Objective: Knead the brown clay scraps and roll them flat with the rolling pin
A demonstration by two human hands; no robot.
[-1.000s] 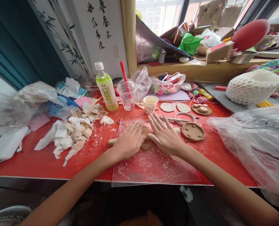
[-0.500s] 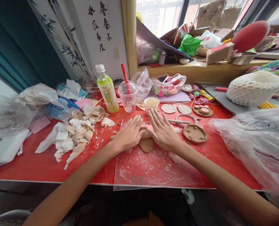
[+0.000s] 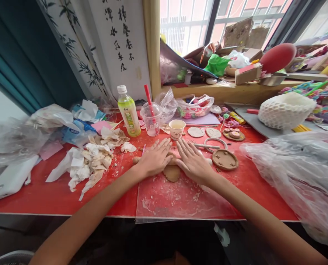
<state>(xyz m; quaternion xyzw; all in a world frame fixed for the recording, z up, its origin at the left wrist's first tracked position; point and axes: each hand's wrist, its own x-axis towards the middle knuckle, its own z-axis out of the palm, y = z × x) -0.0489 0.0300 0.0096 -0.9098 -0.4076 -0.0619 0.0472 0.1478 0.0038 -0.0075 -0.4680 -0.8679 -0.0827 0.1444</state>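
Note:
My left hand [image 3: 154, 158] and my right hand [image 3: 194, 162] lie flat, fingers stretched out, on a wooden rolling pin [image 3: 209, 161]. The palms cover most of the pin, and its ends show at either side. Beneath its middle is a flattened piece of brown clay [image 3: 171, 175], partly hidden by the pin and hands. The clay rests on a clear sheet [image 3: 177, 210] dusted with scraps. Close to my right hand are a round clay dish [image 3: 225, 160], a pale ring [image 3: 225, 142] and a thin stick [image 3: 208, 146]. A paper cup [image 3: 177, 129] stands just beyond my fingertips.
Crumpled tissues [image 3: 93, 158], a drink bottle [image 3: 129, 112] and a plastic cup with a red straw [image 3: 150, 119] are left of centre. White clay discs [image 3: 196, 132] lie behind the ring. Plastic film [image 3: 288, 173] covers the right side of the red table [image 3: 105, 204].
The camera view has shifted slightly. My right hand's fingertips have drawn a little back from the paper cup. Both hands remain flat on the rolling pin.

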